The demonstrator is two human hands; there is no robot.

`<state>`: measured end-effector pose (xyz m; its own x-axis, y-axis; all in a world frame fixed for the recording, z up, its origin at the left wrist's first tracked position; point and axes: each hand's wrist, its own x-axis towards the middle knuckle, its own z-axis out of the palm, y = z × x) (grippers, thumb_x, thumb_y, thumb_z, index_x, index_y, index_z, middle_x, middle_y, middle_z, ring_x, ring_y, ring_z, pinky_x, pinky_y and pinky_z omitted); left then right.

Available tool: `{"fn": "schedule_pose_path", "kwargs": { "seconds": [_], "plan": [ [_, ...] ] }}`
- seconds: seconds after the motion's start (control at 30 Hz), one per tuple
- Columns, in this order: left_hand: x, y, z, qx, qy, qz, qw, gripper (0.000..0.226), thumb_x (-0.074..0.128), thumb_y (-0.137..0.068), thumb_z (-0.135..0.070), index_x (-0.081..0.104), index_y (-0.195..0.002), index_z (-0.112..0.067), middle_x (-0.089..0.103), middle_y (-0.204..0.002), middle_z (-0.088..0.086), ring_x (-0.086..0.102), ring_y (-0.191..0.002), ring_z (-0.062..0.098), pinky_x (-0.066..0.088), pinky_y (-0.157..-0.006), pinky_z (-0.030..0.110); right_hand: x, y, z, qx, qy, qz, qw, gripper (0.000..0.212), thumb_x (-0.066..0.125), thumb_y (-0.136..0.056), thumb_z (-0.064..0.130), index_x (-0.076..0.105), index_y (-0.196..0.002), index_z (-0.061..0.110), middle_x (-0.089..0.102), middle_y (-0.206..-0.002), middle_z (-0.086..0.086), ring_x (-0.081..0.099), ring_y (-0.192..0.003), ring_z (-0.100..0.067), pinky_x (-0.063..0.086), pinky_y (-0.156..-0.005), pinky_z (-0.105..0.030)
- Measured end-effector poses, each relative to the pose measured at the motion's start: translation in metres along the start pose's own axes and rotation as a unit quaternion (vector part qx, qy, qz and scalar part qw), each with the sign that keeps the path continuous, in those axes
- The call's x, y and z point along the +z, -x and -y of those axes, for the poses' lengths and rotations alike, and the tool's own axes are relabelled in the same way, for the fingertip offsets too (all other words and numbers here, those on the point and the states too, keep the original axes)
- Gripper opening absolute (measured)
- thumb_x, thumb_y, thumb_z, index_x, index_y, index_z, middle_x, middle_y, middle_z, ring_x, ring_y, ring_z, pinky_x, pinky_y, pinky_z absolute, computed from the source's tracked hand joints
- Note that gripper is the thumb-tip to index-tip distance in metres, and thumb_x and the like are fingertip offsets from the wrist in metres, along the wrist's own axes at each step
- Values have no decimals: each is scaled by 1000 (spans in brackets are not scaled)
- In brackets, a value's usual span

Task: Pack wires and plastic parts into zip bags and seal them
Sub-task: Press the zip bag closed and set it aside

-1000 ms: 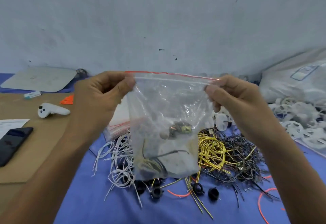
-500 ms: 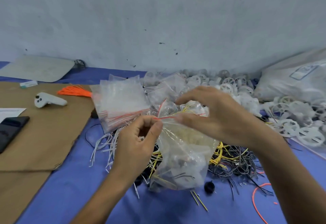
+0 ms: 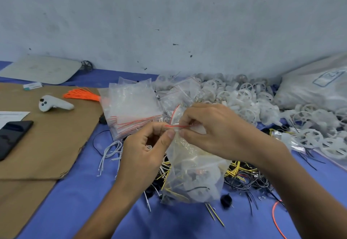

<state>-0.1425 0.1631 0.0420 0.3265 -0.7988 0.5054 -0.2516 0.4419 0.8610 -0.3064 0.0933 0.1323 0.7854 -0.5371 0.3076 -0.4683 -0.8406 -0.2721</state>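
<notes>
Fingers point(image 3: 170, 135) of the left hand point(image 3: 142, 156) and the right hand point(image 3: 221, 131) pinch the red seal strip point(image 3: 178, 126) of a clear zip bag point(image 3: 195, 173), thumb tips nearly touching at the middle of the mouth. The bag stands mouth up with its long axis roughly vertical. Its filled bottom rests low on the heap of wires on the blue surface point(image 3: 84, 201), and the strip runs left to right between the two hands.

A second ago the bag hung high in the air, stretched wide by its top corners. It has since come down and the hands have closed in together.

Yellow wires point(image 3: 236, 171) lie just right of the bag, white wires point(image 3: 110, 150) to its left, and a black plastic part point(image 3: 226, 200) by its lower corner. Behind sit a stack of empty zip bags point(image 3: 133, 107) and a pile of white plastic wheels point(image 3: 244, 97). Off to the left, a sheet of cardboard point(image 3: 47, 144) carries an orange wire bundle point(image 3: 82, 95), a white controller point(image 3: 54, 104) and a phone point(image 3: 13, 135).
</notes>
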Motion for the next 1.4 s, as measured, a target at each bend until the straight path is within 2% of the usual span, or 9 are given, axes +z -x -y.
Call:
{"fn": "schedule_pose_path", "kwargs": {
  "seconds": [0.27,0.47,0.63,0.83,1.0,1.2,1.3,1.4],
  "plan": [
    [-5,-1,-1,-10,-21,2,1000,4,67,-85,-32,69,-88,-29,67,-74,-4,55,-63,4,46,-60,18,0,6,-10,7,-9,10,1000,10,57,-95,37,61,-95,28,58,-88,16,55,-83,-5,46,-77,-31],
    [-6,0,0,-10,-33,-1,999,3,68,-85,-33,69,-87,-32,67,-73,-5,53,-61,5,45,-59,20,0,13,-15,16,-9,-4,1000,11,57,-95,39,62,-96,29,60,-91,15,56,-86,-5,47,-79,-35],
    [-7,0,-2,0,-47,-2,999,3,68,-85,-33,69,-87,-33,69,-78,-4,61,-69,20,51,-64,31,-2,18,-22,21,-18,-6,1000,8,58,-96,38,62,-93,31,59,-90,18,56,-86,-2,49,-79,-35],
    [-7,2,-6,9,-60,2,998,4,68,-84,-34,68,-88,-32,69,-79,-4,61,-70,25,50,-64,37,-1,23,-28,33,-26,-14,999,12,56,-95,43,60,-92,32,60,-92,16,57,-89,-3,48,-80,-36],
    [-5,2,-7,11,-63,6,998,4,68,-84,-35,68,-87,-33,69,-79,-7,61,-68,19,51,-64,34,-1,29,-34,39,-30,-16,999,8,58,-95,40,59,-92,32,59,-93,19,56,-92,-2,46,-82,-29],
    [-9,0,-9,22,-83,-8,996,4,69,-83,-34,68,-86,-32,69,-77,-6,58,-65,22,49,-63,34,-2,36,-40,23,-46,-34,998,8,59,-95,38,58,-91,32,59,-92,18,58,-91,-4,47,-79,-29],
    [-17,-1,-7,15,-80,-39,996,6,73,-85,-32,70,-82,-28,69,-77,-2,58,-66,27,47,-60,30,-8,44,-53,36,-25,-36,998,10,54,-96,45,56,-93,35,58,-93,18,59,-90,-4,47,-76,-27],
    [-22,1,-6,8,-97,-33,995,5,73,-84,-32,70,-82,-28,68,-75,1,55,-64,30,46,-58,32,-16,58,-66,73,-27,-34,996,15,52,-88,53,55,-86,39,59,-90,19,58,-85,-6,43,-68,-21]
  ]
}}
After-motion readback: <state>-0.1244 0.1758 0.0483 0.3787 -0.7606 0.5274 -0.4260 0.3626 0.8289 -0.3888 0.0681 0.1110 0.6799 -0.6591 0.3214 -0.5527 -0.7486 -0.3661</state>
